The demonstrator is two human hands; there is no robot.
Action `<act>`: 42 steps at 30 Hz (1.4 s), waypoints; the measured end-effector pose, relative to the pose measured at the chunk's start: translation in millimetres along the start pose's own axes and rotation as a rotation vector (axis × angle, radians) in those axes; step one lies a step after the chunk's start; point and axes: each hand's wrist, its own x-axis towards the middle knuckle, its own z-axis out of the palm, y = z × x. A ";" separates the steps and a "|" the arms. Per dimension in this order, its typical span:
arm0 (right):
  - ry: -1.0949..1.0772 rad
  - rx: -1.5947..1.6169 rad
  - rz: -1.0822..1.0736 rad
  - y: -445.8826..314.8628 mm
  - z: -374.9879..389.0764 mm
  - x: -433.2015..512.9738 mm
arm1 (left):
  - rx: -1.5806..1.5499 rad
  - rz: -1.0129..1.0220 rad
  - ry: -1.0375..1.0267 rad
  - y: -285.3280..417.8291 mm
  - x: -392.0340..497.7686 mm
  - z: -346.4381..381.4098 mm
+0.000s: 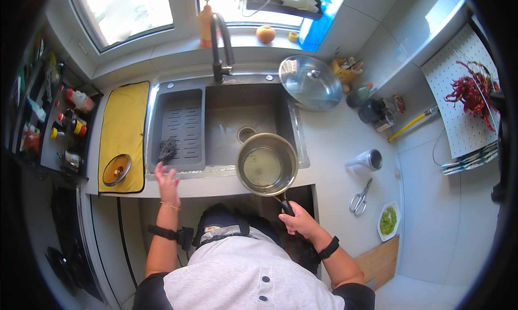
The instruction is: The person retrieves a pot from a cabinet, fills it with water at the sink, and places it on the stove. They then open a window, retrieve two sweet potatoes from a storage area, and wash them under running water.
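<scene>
My right hand (298, 221) grips the black handle of a metal saucepan (267, 164). The pan is over the sink's front edge, and a little pale liquid with dark specks seems to lie in its bottom. My left hand (167, 183), fingers apart and holding nothing, is by the front edge of the sink's drainer tray (187, 123). Just beyond those fingertips a grey scouring pad (167, 148) lies on the slotted tray. Right of the tray is the sink basin (238, 103), its drain partly behind the pan. A dark faucet (219, 50) rises at the back.
A yellow drying mat (123, 123) with a small glass lid (117, 170) lies left of the sink. A large glass lid (311, 82) leans at the back right. On the right counter are scissors (361, 198), a white cup (367, 160) and a dish of green slices (389, 221).
</scene>
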 end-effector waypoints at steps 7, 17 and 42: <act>0.198 0.127 -0.081 12.1 -59.6 -30.2 | 0.371 0.206 -0.884 54.6 -19.9 177.7; 0.447 0.354 -0.126 0.6 -83.4 -55.7 | 0.739 0.592 -1.157 56.5 43.2 430.7; 0.637 0.474 0.003 -128.1 -149.5 -40.1 | 0.980 1.064 -0.950 0.7 126.7 609.3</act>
